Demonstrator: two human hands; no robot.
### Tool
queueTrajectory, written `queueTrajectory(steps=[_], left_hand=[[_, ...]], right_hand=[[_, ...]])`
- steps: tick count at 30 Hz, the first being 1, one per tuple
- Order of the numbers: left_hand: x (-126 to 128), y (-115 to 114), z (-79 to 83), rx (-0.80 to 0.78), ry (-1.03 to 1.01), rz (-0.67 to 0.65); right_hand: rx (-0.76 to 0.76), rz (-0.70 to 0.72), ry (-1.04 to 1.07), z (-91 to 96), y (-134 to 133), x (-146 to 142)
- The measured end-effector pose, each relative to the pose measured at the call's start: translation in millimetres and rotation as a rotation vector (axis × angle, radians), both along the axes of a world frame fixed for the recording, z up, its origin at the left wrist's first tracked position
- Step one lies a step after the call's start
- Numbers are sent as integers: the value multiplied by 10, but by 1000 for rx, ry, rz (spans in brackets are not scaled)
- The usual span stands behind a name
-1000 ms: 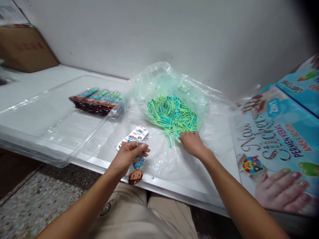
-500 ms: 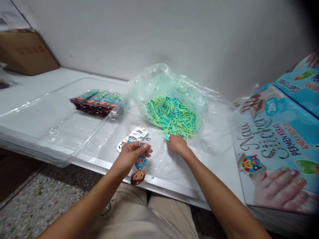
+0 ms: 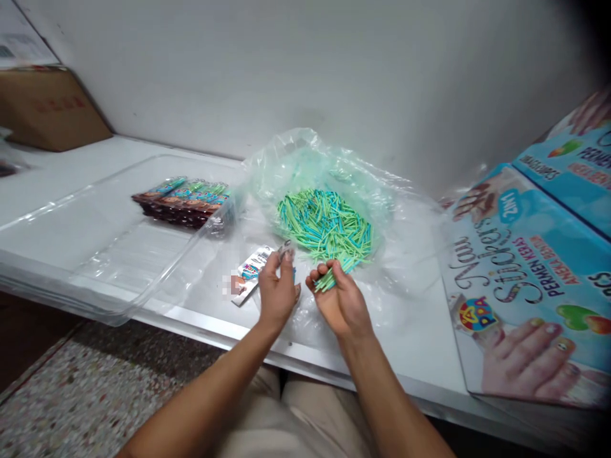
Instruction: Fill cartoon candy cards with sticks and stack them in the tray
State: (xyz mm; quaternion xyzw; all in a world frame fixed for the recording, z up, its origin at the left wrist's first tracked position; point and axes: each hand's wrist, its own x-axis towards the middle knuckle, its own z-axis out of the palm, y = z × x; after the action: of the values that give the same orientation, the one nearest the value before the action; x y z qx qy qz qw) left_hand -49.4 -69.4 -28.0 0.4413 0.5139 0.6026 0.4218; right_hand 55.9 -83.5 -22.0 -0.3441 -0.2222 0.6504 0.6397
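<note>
My left hand (image 3: 277, 294) is pinched on a small printed packet (image 3: 286, 245); only its top end shows above the fingers, and the rest is hidden behind the hand. Beside it, my right hand (image 3: 344, 299) is curled palm up around several thin green and blue sticks (image 3: 326, 280). Just beyond the right hand, a big heap of the same sticks (image 3: 327, 222) spills from a clear plastic bag (image 3: 310, 149). Left of my left hand, a silvery printed packet (image 3: 248, 280) lies flat on the white table (image 3: 200, 299).
To the left stands a shallow clear plastic tray (image 3: 100, 261) with a stack of filled packets (image 3: 184, 200) inside. Blue printed boxes (image 3: 529, 267) stand at the right. A cardboard box (image 3: 50, 108) sits at the back left, against the wall.
My right hand has turned palm up and now shows several sticks in its fingers. My left hand has moved right and turned upward with its packet, closer to the right hand.
</note>
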Motion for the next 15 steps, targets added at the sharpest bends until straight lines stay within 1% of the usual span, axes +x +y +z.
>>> queueTrajectory(steps=[1, 4, 5, 7, 10, 13, 15], left_hand=[[103, -9, 3, -1, -19, 18], [287, -57, 33, -10, -74, 55], [299, -75, 47, -7, -74, 45], [260, -107, 78, -9, -42, -21], [110, -133, 125, -44, -48, -138], [-35, -131, 168, -56, -181, -250], [-92, -125, 196, -81, -244, -366]], right_hand=[[-11, -34, 34, 4, -56, -114], [-41, -114, -29, -28, -196, -338], [-50, -120, -52, -48, -230, -357], [-56, -108, -79, -84, -280, -314], [-24, 25, -123, -112, -327, -133], [29, 186, -218, -120, -372, 26], [54, 224, -277, -129, -406, 82]])
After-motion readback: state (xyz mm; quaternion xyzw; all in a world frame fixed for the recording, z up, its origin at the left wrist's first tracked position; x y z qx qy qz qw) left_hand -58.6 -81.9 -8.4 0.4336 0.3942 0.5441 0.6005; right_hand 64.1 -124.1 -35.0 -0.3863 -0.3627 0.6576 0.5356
